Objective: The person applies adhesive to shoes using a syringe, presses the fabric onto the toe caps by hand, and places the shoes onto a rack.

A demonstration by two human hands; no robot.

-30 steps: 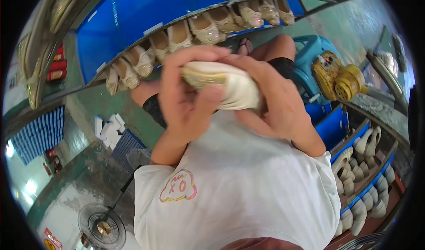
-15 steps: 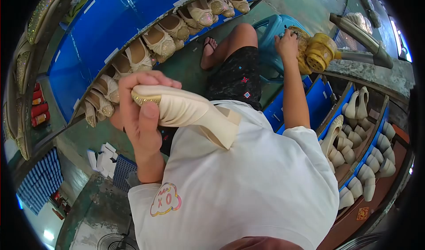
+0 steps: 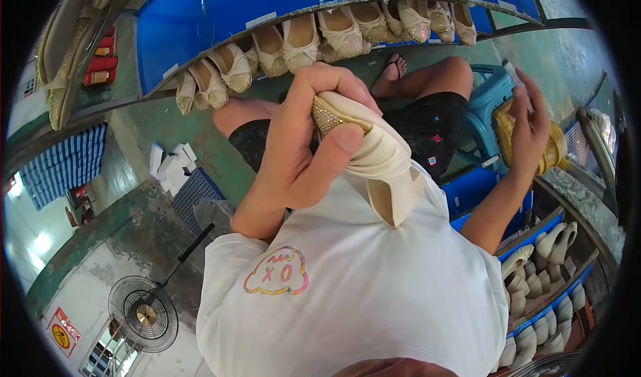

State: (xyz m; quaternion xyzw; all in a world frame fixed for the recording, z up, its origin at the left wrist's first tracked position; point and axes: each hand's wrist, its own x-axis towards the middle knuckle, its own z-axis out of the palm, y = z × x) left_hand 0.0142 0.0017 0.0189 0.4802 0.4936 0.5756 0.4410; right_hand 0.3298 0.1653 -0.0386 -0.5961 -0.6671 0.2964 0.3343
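Note:
My left hand (image 3: 304,143) is wrapped round a cream heeled shoe (image 3: 384,157). Its toe, set with gold stones, is between the fingers and thumb, and the block heel points down and right, toward my white shirt. Off to the right, my right hand (image 3: 527,127) is raised with a slim whitish tube-like item with a dark end (image 3: 515,77) between its fingers; its exact kind is unclear. Beside and partly behind that hand are a blue plastic stool (image 3: 484,110) and a yellow crusted container (image 3: 551,150). A short white stick (image 3: 491,161) shows near the stool.
A row of cream shoes with glittery toes (image 3: 337,30) stands on the blue-backed rack ahead. More shoes (image 3: 534,277) fill a rack at the lower right. A standing fan (image 3: 143,313) is at the lower left, and white boxes (image 3: 175,167) lie on the floor.
The right hand has risen from the yellow container with the slim item in its fingers. The left hand still holds the shoe, now turned more toe-up. The head view has shifted left.

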